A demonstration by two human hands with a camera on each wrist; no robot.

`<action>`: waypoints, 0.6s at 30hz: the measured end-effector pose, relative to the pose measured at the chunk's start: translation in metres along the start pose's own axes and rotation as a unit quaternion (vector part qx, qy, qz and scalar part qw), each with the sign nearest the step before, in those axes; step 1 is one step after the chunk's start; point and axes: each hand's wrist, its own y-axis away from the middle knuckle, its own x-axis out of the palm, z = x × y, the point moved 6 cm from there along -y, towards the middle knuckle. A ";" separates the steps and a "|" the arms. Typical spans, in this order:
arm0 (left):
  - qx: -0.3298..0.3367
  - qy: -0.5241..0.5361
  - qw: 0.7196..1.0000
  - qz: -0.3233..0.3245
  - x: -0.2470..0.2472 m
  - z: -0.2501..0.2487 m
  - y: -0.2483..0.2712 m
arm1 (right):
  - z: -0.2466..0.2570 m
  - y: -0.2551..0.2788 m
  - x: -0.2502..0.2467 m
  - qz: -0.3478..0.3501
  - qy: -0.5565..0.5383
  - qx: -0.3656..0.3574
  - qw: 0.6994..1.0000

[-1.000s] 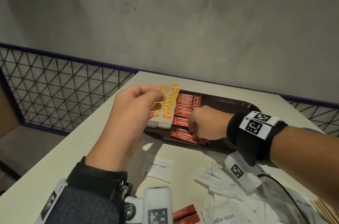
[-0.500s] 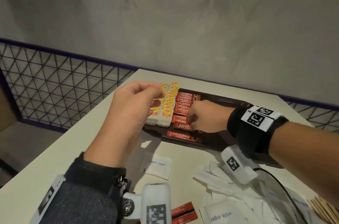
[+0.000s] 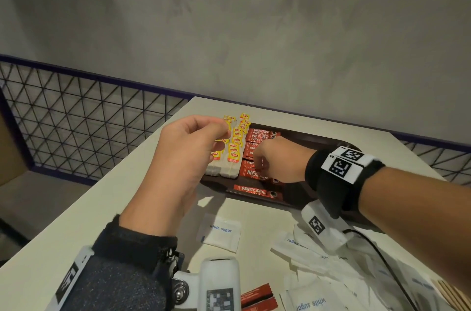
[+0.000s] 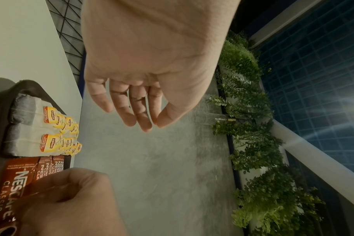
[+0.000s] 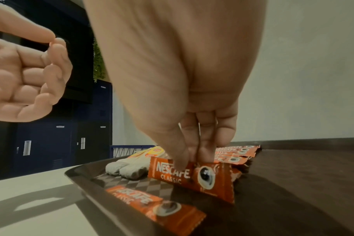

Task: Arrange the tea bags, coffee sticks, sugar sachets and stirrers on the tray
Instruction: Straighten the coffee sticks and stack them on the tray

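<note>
A dark brown tray [image 3: 318, 138] lies at the table's far side. Two rows of tea bags [image 3: 230, 157] with yellow tags fill its left end, and a row of red coffee sticks [image 3: 261, 135] lies beside them. My right hand [image 3: 258, 161] reaches down onto that row and pinches one coffee stick [image 5: 192, 177] between thumb and fingers, its lower edge on the tray. Another coffee stick [image 3: 254, 191] lies alone near the tray's front rim. My left hand [image 3: 224, 129] hovers above the tea bags, fingers loosely curled, thumb touching the index tip, holding nothing.
White sugar sachets [image 3: 221, 231] lie scattered on the table in front of the tray, with a bigger pile [image 3: 331, 272] to the right. Two coffee sticks [image 3: 257, 298] sit at the near edge, wooden stirrers [image 3: 453, 295] at the bottom right. A wire fence [image 3: 76, 119] runs left.
My right hand has moved from the tray's front rim deeper in toward the coffee row with a stick, leaving one stick lying near the rim. The left hand has barely moved.
</note>
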 end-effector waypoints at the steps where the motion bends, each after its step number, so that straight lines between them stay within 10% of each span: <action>1: 0.000 0.000 1.000 0.000 0.000 0.000 0.000 | 0.000 -0.001 -0.001 -0.003 0.002 -0.002 1.000; 18: 0.006 -0.008 1.000 -0.002 0.001 0.000 0.001 | 0.007 0.020 0.005 0.056 -0.045 -0.041 0.997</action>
